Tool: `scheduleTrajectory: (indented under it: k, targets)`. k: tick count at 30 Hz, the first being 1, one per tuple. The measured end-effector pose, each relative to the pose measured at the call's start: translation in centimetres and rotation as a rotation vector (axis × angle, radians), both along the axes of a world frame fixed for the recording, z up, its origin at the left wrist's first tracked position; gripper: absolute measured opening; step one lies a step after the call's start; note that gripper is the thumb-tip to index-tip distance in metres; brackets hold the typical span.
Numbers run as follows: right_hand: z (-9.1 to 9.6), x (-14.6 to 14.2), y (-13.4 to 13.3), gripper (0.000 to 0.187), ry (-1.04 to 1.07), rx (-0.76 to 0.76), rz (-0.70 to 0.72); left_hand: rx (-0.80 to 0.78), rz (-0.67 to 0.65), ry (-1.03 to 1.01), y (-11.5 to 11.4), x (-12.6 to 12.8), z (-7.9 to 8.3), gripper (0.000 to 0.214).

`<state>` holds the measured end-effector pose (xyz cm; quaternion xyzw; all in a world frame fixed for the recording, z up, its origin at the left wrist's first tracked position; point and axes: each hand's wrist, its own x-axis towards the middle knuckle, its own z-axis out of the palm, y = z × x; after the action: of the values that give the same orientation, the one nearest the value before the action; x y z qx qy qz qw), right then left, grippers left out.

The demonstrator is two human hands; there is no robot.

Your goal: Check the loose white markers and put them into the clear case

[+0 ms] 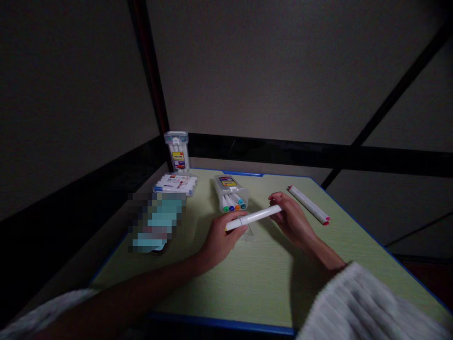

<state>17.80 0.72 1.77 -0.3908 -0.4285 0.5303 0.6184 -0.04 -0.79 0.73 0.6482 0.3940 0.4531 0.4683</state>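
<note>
On the head cam we've got a white marker (pixel 256 216) up over the table (pixel 255 278), between our hands, which are apart. Our left hand (pixel 218 238) has its yellow end pinched; our right hand (pixel 293 219) is curled at the other end, can't tell if it's gripping. A clear case (pixel 230 188) of markers sits just beyond, two pink-ended pens (pixel 309 204) off right.

Hands (pixel 220 236): two
Held marker (pixel 258 216): one
Pink-ended markers (pixel 309 205): two
Marker cases (pixel 179 156): three
Coloured ends (pixel 231 208), central case (pixel 218 189): five
Worktop (pixel 255 278): one
</note>
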Motion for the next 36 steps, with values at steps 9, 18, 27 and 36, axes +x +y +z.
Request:
scheduleTrajectory:
  k: [9, 18, 27, 36]
  targets:
    - [0.15, -0.06, -0.05, 0.008, 0.069, -0.003, 0.020, 0.028, -0.016, 0.047, 0.24, -0.06, -0.50, 0.028]
    - [0.29, 0.13, -0.31, 0.008, 0.074, 0.010, 0.093, -0.083, -0.063, -0.007, -0.09, 0.03, -0.18, 0.032]
    - [0.12, 0.25, -0.22, 0.015, 0.003, 0.034, 0.128, -0.167, -0.054, -0.100, 0.09, -0.10, -0.41, 0.052]
    - [-0.16, 0.35, -0.04, 0.020, -0.025, 0.057, 0.105, -0.094, -0.058, -0.075, 0.13, 0.00, -0.25, 0.041]
